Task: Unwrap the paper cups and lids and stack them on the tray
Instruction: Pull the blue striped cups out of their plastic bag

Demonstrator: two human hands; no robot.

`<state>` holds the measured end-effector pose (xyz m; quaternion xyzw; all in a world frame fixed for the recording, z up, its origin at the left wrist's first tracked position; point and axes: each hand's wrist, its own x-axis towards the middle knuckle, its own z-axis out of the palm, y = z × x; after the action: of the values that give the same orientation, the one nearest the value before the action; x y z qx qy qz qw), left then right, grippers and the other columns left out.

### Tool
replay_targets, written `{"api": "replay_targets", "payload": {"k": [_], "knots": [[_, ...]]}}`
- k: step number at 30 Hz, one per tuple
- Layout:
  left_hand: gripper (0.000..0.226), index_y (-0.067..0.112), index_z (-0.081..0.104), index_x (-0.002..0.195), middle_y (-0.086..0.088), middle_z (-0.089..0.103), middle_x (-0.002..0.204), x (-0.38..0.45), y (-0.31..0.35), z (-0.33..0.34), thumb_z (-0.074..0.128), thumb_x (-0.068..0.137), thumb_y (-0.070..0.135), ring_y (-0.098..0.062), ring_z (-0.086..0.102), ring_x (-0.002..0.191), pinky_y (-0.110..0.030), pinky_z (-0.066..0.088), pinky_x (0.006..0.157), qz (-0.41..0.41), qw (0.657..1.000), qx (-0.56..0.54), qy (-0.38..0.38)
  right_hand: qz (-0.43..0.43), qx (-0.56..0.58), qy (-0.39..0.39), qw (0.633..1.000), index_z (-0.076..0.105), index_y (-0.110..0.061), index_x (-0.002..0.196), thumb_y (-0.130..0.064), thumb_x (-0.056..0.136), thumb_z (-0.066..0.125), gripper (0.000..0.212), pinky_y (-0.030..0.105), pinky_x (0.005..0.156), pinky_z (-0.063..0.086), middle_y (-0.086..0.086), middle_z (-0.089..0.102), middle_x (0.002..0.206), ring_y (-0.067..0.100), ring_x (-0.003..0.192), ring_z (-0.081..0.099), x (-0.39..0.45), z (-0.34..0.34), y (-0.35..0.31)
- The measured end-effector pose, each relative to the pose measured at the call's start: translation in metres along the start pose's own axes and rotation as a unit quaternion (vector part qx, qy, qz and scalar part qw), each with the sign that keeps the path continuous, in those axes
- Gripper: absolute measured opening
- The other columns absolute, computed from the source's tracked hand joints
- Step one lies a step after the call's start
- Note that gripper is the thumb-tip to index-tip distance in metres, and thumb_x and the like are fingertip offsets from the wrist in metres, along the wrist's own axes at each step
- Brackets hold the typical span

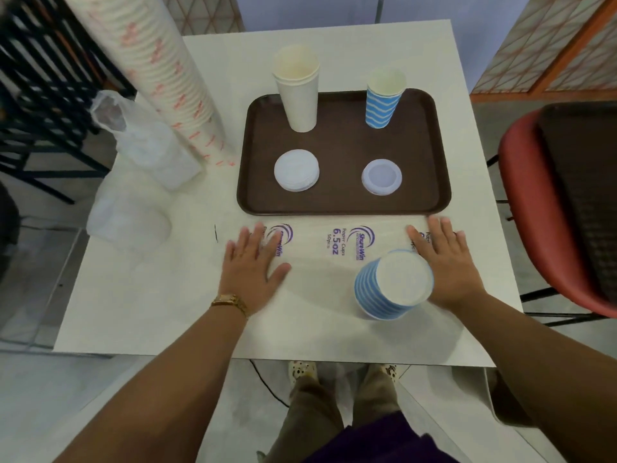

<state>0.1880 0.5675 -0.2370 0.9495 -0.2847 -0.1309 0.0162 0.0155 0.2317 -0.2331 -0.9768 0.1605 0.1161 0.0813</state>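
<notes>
I am pressing both hands flat on the worktop [140, 295] just in front of the brown tray [340, 142], working on the wrapper step of the job. My left hand [252, 267] is lying open, fingers spread and straight, on the clear printed wrapper [334, 248] that is stretching across the worktop between my hands; it is holding nothing. My right hand [444, 262] is likewise lying open and flat on the wrapper's other end, gripping nothing, just beside a stack of blue striped cups [390, 285] standing upside down near me; whether the wrapper is covering that stack I cannot tell. On the tray, a stack of plain cream cups [298, 91] and a blue striped cup [384, 98] are standing upright at the far side, with a pile of white lids [296, 174] and a pile of clear lids [381, 177] lying in front of them. To my left, a tall sleeve of cups with red print [160, 65] is leaning over the worktop, and bagged lids [143, 152] are resting nearby, both looking unopened. As I judge it, the blue cups are the batch in hand: the next move is calling for clearing the loose wrapper aside, turning the stack upright and setting it into the blue cup on the tray without toppling it.
</notes>
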Motion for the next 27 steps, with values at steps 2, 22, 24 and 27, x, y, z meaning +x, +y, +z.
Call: {"api": "replay_targets", "payload": {"k": [2, 22, 24, 27], "knots": [[0.086, 0.039, 0.001, 0.154, -0.003, -0.013, 0.162, -0.002, -0.011, -0.004, 0.011, 0.080, 0.082, -0.028, -0.013, 0.149, -0.044, -0.006, 0.119, -0.054, 0.998, -0.006, -0.012, 0.013, -0.006, -0.006, 1.000, -0.002, -0.025, 0.155, -0.069, 0.085, 0.029, 0.089, 0.047, 0.120, -0.006, 0.015, -0.010, 0.163, 0.032, 0.150, -0.015, -0.001, -0.003, -0.004], [0.082, 0.021, 0.014, 0.155, 0.001, 0.000, 0.164, -0.032, 0.058, -0.065, 0.058, 0.091, 0.048, -0.020, -0.007, 0.150, -0.039, -0.002, 0.121, 0.061, 0.974, -0.213, 0.052, 0.134, 0.513, 0.154, 0.834, 0.068, -0.037, 0.109, -0.048, 0.097, 0.048, 0.027, 0.027, 0.101, 0.043, -0.018, 0.066, 0.115, 0.000, 0.111, 0.058, -0.082, -0.129, -0.075], [0.084, 0.022, 0.012, 0.155, 0.003, 0.001, 0.163, -0.036, 0.069, -0.068, 0.061, 0.090, 0.044, -0.017, -0.005, 0.150, -0.040, 0.006, 0.122, 0.103, 0.967, -0.231, 0.031, 0.104, 0.528, 0.182, 0.823, 0.068, -0.039, 0.108, -0.059, 0.089, 0.045, 0.036, 0.028, 0.099, 0.043, -0.017, 0.067, 0.114, 0.002, 0.113, 0.059, -0.097, -0.146, -0.085], [0.088, 0.026, 0.009, 0.155, 0.008, 0.002, 0.163, -0.043, 0.083, -0.072, 0.065, 0.088, 0.039, -0.012, -0.003, 0.149, -0.033, 0.007, 0.120, 0.151, 0.949, -0.275, -0.016, 0.048, 0.501, 0.186, 0.844, 0.063, -0.041, 0.112, -0.048, 0.093, 0.058, 0.021, 0.022, 0.095, 0.043, -0.019, 0.064, 0.116, -0.001, 0.111, 0.057, -0.111, -0.174, -0.100]]}}
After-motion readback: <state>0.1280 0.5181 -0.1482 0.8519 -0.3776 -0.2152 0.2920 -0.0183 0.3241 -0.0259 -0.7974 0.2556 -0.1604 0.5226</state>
